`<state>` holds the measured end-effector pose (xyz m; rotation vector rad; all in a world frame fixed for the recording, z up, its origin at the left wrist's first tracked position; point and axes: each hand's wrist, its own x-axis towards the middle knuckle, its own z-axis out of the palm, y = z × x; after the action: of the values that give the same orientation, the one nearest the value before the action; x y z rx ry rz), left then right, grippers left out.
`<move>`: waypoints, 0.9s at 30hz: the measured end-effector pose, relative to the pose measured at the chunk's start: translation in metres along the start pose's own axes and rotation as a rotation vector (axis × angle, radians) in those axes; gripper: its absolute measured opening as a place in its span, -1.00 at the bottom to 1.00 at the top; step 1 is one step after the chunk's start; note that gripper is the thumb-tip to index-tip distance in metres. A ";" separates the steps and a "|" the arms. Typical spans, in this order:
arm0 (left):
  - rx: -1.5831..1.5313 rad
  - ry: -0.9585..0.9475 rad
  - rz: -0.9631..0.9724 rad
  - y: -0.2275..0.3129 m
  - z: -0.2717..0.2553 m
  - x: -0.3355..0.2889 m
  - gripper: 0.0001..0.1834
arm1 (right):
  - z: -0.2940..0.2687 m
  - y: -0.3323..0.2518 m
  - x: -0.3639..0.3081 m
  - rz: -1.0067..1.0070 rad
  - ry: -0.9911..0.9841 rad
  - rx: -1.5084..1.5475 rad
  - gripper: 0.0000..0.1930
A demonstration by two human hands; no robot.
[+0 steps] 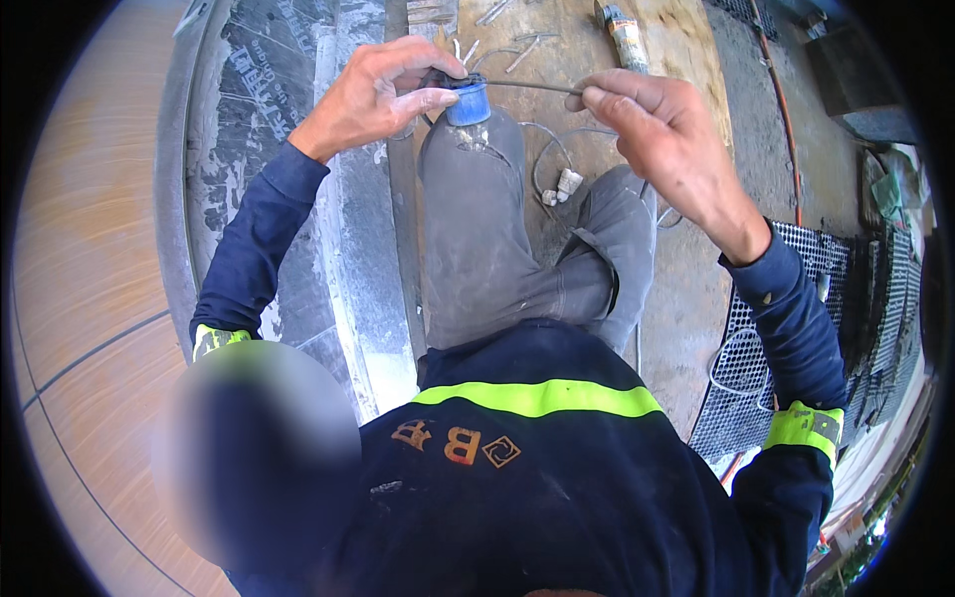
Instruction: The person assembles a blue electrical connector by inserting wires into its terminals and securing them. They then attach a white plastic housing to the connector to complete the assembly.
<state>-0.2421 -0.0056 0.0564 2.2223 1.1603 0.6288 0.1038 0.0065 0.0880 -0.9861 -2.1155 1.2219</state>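
Observation:
At the top centre, my left hand (393, 95) is closed, thumb and fingers pinching a black part at the rim of a short blue cylindrical piece (468, 104). That blue piece rests against the knee of my grey trousers (473, 219). A thin dark cable (527, 86) runs almost straight from the black part to my right hand (667, 129). Thumb and forefinger of the right hand pinch the cable's far end. My left fingers partly hide the black part, and its exact kind cannot be made out.
A power tool with a light body (626, 42) lies beyond my right hand. White connectors (568, 184) on a grey cord lie by my legs on the board. Black plastic mesh (731, 398) and an orange hose (786, 129) are at right; smooth tan panels (90, 298) at left.

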 end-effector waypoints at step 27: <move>0.175 0.062 0.097 0.033 0.005 0.001 -0.60 | 0.071 0.017 0.028 -0.026 0.174 -0.046 -0.46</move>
<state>-0.2189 -0.0213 0.0744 2.4345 1.1844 0.6616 0.0417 -0.0027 0.0418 -1.0426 -2.0215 1.0395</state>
